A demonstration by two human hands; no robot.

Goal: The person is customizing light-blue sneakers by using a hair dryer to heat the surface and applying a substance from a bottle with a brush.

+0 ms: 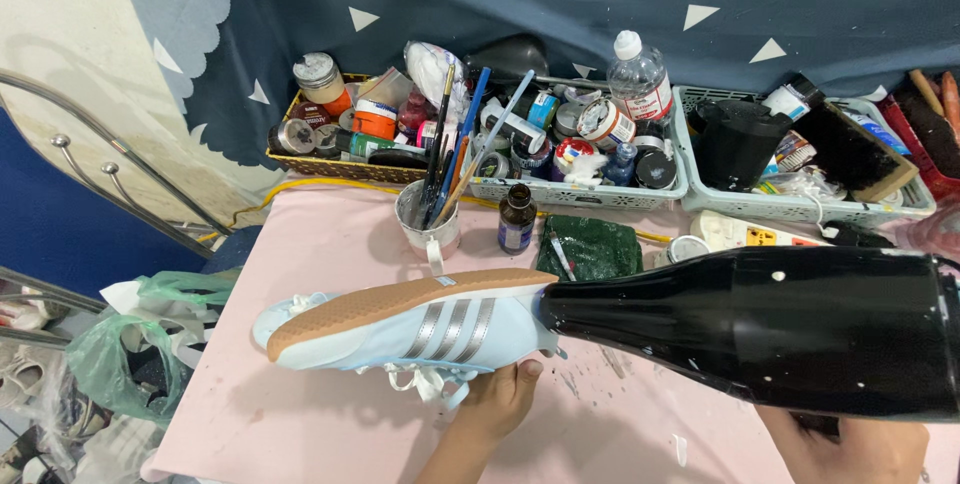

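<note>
Left hand (497, 399) grips the pale blue shoe (400, 329) on its side above the pink table (330, 244), right hand (850, 449) clenches a black dryer (760, 329) whose nozzle touches the heel, so heat could likely scorch it or 1 slip drops it.
</note>
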